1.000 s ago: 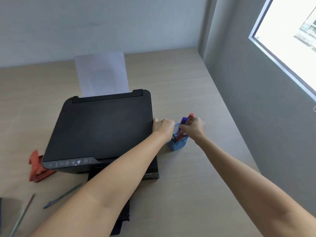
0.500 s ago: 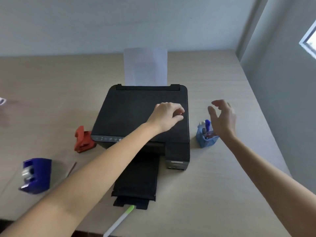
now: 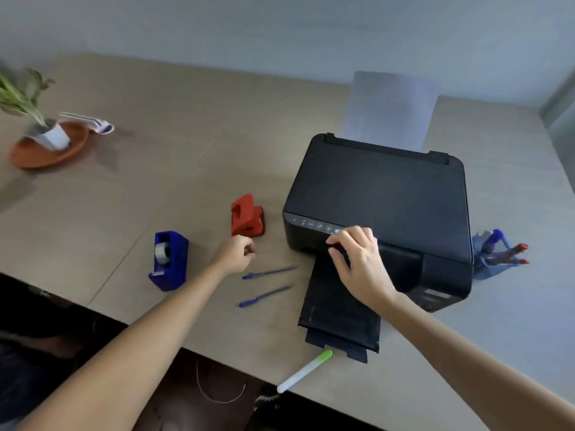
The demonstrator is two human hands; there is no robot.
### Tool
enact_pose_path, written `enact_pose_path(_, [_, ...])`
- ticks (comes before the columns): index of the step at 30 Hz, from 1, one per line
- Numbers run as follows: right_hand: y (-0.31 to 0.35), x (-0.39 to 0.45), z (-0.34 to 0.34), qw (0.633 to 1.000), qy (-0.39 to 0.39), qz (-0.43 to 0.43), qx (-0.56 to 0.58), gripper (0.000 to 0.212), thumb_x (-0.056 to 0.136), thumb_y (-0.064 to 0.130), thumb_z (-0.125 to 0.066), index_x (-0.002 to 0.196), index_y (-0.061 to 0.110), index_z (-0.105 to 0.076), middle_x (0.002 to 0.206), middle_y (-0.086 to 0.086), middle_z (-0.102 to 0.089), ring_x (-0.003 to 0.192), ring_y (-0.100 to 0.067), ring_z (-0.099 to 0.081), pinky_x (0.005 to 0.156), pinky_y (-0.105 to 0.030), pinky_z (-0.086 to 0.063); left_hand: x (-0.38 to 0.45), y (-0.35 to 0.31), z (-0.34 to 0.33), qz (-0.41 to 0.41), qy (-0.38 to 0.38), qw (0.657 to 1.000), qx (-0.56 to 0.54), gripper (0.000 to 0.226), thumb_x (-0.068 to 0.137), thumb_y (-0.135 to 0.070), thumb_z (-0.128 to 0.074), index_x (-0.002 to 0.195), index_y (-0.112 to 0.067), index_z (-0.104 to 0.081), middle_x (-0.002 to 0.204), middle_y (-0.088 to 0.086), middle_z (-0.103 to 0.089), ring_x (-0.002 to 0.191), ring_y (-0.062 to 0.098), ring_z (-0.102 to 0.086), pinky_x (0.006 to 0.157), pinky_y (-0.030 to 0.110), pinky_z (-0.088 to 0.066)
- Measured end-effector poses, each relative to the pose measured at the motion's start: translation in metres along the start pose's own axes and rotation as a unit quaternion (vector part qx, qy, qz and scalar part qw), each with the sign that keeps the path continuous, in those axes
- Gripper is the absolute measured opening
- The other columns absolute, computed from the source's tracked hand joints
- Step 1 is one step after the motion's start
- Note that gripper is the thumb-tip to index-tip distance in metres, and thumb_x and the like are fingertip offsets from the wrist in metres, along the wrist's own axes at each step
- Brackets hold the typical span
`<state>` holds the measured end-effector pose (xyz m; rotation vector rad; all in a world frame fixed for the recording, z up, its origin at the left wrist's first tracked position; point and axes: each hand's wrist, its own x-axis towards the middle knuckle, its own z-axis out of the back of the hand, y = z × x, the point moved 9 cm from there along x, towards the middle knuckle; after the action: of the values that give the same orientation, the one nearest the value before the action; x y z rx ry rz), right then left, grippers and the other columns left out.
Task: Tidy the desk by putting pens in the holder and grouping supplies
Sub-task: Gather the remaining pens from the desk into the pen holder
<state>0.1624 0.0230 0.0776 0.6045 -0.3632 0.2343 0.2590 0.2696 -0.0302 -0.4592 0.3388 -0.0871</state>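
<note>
A blue mesh pen holder (image 3: 493, 263) stands right of the black printer (image 3: 382, 203), with a blue marker and red pens leaning in it. Two blue pens lie on the desk, one (image 3: 269, 272) above the other (image 3: 264, 296), left of the printer's output tray. A green-capped white highlighter (image 3: 305, 371) lies at the desk's front edge. My left hand (image 3: 234, 255) hovers loosely curled and empty just below the red hole punch (image 3: 247, 216), above the pens. My right hand (image 3: 357, 262) is over the printer's front and tray, fingers apart, holding nothing.
A blue tape dispenser (image 3: 169, 259) stands left of my left hand. At the far left a potted plant (image 3: 40, 119) sits in an orange dish (image 3: 46, 150), a white object (image 3: 93, 122) beside it. Paper (image 3: 389, 110) stands in the printer's rear feed. The desk's front edge (image 3: 199, 346) is close.
My view has swung left. My right hand left the pen holder and came over the printer's front. My left hand moved off the printer lid down to the desk by the hole punch.
</note>
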Motion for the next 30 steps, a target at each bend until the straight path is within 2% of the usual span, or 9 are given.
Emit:
enact_pose_path(5, [0.05, -0.038, -0.112, 0.974, 0.187, 0.091, -0.089, 0.007, 0.088, 0.016, -0.05, 0.087, 0.017, -0.056, 0.087, -0.002, -0.057, 0.082, -0.024, -0.046, 0.069, -0.036, -0.044, 0.006, 0.036, -0.052, 0.007, 0.068, 0.997, 0.045, 0.029, 0.086, -0.013, -0.064, 0.114, -0.01, -0.064, 0.119, 0.007, -0.066, 0.109, 0.028, -0.063, 0.092, 0.034, -0.052])
enact_pose_path(8, [0.073, -0.074, -0.153, 0.936, 0.271, 0.171, -0.148, 0.015, 0.069, 0.007, -0.058, 0.077, 0.018, -0.052, 0.072, 0.0, -0.053, 0.074, -0.021, -0.045, 0.062, -0.027, -0.034, 0.02, 0.04, -0.074, -0.017, 0.07, 0.994, 0.086, 0.027, 0.083, -0.014, -0.067, 0.109, -0.01, -0.063, 0.119, 0.014, -0.061, 0.106, 0.034, -0.061, 0.091, 0.044, -0.053])
enact_pose_path(10, [0.077, -0.1, -0.174, 0.905, 0.339, 0.195, -0.167, 0.024, 0.063, 0.001, -0.061, 0.079, 0.018, -0.056, 0.07, 0.001, -0.053, 0.071, -0.019, -0.049, 0.06, -0.026, -0.04, 0.026, 0.041, -0.082, -0.043, 0.066, 0.991, 0.112, 0.023, 0.084, -0.014, -0.066, 0.107, -0.007, -0.064, 0.115, 0.017, -0.059, 0.105, 0.037, -0.06, 0.09, 0.047, -0.053])
enact_pose_path(14, [0.066, -0.138, -0.194, 0.861, 0.472, 0.131, -0.139, 0.028, 0.072, -0.009, -0.055, 0.096, 0.006, -0.056, 0.089, -0.011, -0.056, 0.083, -0.029, -0.054, 0.065, -0.04, -0.053, 0.026, 0.043, -0.09, -0.06, 0.084, 0.989, 0.105, 0.017, 0.091, -0.013, -0.055, 0.104, -0.003, -0.061, 0.115, 0.022, -0.058, 0.105, 0.04, -0.058, 0.089, 0.044, -0.051])
enact_pose_path(16, [0.063, -0.149, -0.197, 0.832, 0.524, 0.104, -0.15, 0.02, 0.083, 0.005, -0.057, 0.102, 0.004, -0.053, 0.102, -0.016, -0.054, 0.094, -0.033, -0.052, 0.076, -0.047, -0.051, 0.021, 0.046, -0.09, -0.049, 0.094, 0.992, 0.073, 0.016, 0.094, -0.008, -0.048, 0.106, -0.002, -0.057, 0.113, 0.024, -0.06, 0.103, 0.04, -0.06, 0.086, 0.043, -0.05])
enact_pose_path(21, [0.067, -0.159, -0.206, 0.784, 0.563, 0.137, -0.221, 0.048, 0.065, 0.037, -0.079, 0.102, 0.012, -0.059, 0.1, -0.009, -0.059, 0.097, -0.028, -0.052, 0.084, -0.039, -0.045, -0.002, 0.047, -0.086, -0.039, 0.075, 0.995, 0.048, 0.019, 0.089, 0.002, -0.049, 0.108, 0.0, -0.05, 0.109, 0.025, -0.061, 0.099, 0.042, -0.062, 0.078, 0.044, -0.05])
enact_pose_path(24, [0.067, -0.166, -0.21, 0.773, 0.553, 0.152, -0.272, 0.046, 0.046, 0.044, -0.084, 0.082, 0.025, -0.062, 0.08, 0.001, -0.061, 0.08, -0.021, -0.056, 0.077, -0.034, -0.049, -0.018, 0.045, -0.1, -0.074, 0.08, 0.991, 0.079, 0.039, 0.091, -0.037, -0.056, 0.113, -0.005, -0.05, 0.113, 0.017, -0.06, 0.101, 0.035, -0.06, 0.08, 0.043, -0.053])
enact_pose_path(26, [0.068, -0.168, -0.212, 0.778, 0.535, 0.165, -0.285, 0.032, 0.049, 0.04, -0.081, 0.07, 0.028, -0.061, 0.07, 0.005, -0.058, 0.072, -0.019, -0.055, 0.077, -0.033, -0.046, -0.024, 0.046, -0.11, -0.091, 0.072, 0.985, 0.127, 0.053, 0.085, -0.05, -0.06, 0.116, -0.009, -0.05, 0.114, 0.012, -0.058, 0.104, 0.031, -0.058, 0.082, 0.042, -0.052])
enact_pose_path(30, [0.072, -0.167, -0.213, 0.794, 0.485, 0.191, -0.313, 0.014, 0.064, 0.018, -0.068, 0.061, 0.026, -0.056, 0.06, 0.008, -0.056, 0.063, -0.017, -0.053, 0.08, -0.032, -0.04, -0.031, 0.048, -0.114, -0.111, 0.029, 0.98, 0.165, 0.033, 0.095, -0.035, -0.051, 0.116, -0.01, -0.054, 0.118, 0.01, -0.058, 0.107, 0.028, -0.057, 0.084, 0.039, -0.048])
